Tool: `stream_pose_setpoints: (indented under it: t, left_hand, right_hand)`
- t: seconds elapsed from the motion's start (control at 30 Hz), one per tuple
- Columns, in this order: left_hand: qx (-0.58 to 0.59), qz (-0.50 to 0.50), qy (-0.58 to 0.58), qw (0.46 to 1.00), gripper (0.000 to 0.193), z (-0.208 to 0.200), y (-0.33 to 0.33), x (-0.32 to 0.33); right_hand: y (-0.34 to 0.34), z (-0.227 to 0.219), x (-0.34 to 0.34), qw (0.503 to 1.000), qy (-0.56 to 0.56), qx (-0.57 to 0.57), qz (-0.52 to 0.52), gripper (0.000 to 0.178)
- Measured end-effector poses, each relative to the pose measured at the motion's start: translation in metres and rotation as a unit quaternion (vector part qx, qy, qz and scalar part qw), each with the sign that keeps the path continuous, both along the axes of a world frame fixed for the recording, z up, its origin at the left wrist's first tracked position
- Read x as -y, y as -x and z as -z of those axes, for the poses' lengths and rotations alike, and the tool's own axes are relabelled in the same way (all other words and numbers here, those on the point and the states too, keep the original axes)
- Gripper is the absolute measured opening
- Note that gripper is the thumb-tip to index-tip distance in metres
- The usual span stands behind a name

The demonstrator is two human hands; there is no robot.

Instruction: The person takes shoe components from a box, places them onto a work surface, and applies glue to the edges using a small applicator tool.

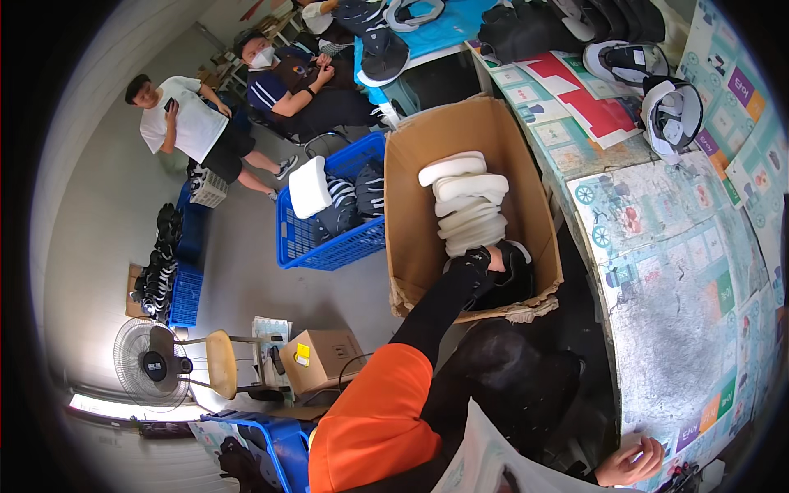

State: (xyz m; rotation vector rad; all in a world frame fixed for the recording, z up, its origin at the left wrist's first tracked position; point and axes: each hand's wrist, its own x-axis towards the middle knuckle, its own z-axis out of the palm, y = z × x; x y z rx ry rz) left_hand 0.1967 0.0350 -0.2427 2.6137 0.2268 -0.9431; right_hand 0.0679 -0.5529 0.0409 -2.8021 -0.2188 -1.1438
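My left hand (pixel 496 259) is deep in a tall cardboard box (pixel 415 156), at its near end. It touches or lies against a black shoe-like piece (pixel 518 267); its fingers are mostly hidden, so I cannot tell its grip. Beyond the hand, several white padded insole-like pieces (pixel 470 193) lie stacked in a row. A black undersleeve and an orange sleeve cover my left arm. My right hand (pixel 629 463) rests by the worktable's near edge at the lower right, fingers loosely bent and apart, with nothing seen in it.
A worktable (pixel 657 287) covered in printed sheets runs along the right, with black and white shoe uppers (pixel 629 62) on its far part. Left of the box stands a blue basket (pixel 329 259) of dark shoe parts. A fan (pixel 152 364), a small carton (pixel 325 361) and two people (pixel 189 123) are farther left.
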Motion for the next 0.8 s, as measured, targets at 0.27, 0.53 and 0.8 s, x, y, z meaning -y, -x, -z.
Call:
stream_pose_setpoints:
  t: [0.27,0.53,0.8]
  left_hand:
    - [-0.074,0.026,-0.028,0.997,0.071,0.05,-0.009,0.018]
    - [-0.081,-0.029,0.015,0.996,0.077,0.058,-0.013,0.028]
    - [-0.194,-0.288,0.543,0.764,0.128,-0.074,-0.034,0.018]
  right_hand:
    - [-0.006,0.01,0.01,0.999,0.009,0.01,-0.03,0.015]
    - [-0.001,0.018,0.025,0.999,0.025,-0.02,-0.025,0.019]
    - [-0.001,-0.012,-0.016,0.994,-0.11,-0.01,0.022,0.057]
